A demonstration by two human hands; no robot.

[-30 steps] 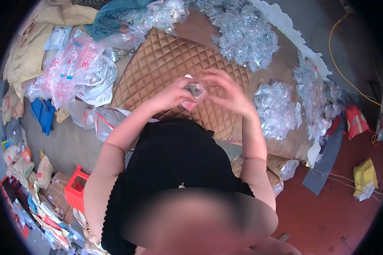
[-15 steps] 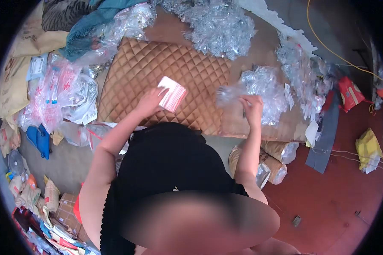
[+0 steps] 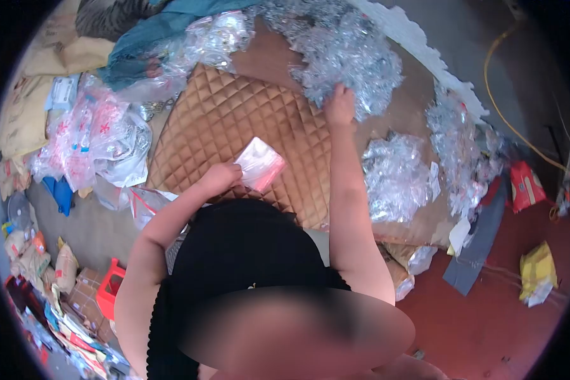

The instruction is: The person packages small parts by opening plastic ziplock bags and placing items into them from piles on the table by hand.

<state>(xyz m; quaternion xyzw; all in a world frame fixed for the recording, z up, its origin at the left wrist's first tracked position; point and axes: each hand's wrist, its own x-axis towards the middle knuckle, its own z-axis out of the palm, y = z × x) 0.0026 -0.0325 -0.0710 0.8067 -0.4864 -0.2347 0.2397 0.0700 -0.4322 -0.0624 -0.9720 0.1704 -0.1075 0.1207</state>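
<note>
My left hand (image 3: 223, 177) pinches the edge of a stack of pink-and-white printed cards (image 3: 261, 166), which rests low over a brown quilted mat (image 3: 234, 107). Out at the far end of my stretched arm, my right hand (image 3: 340, 106) touches the near edge of a large heap of clear plastic packets (image 3: 354, 63). Its fingers look curled in, and whatever is between them is hidden. A second pile of clear packets (image 3: 399, 177) lies to the right of my right forearm.
Bundled clear and pink-printed bags (image 3: 95, 133) lie at left, beside brown paper sacks (image 3: 28, 120). More clear packets (image 3: 459, 145) line the table's right side. On the floor are a red stool (image 3: 109, 288), a red bag (image 3: 525, 187) and a yellow bag (image 3: 538, 272).
My right hand has left the right-hand pile, where it held a blurred clear packet, and has reached forward to the far heap. My left hand keeps the cards, now slightly nearer me.
</note>
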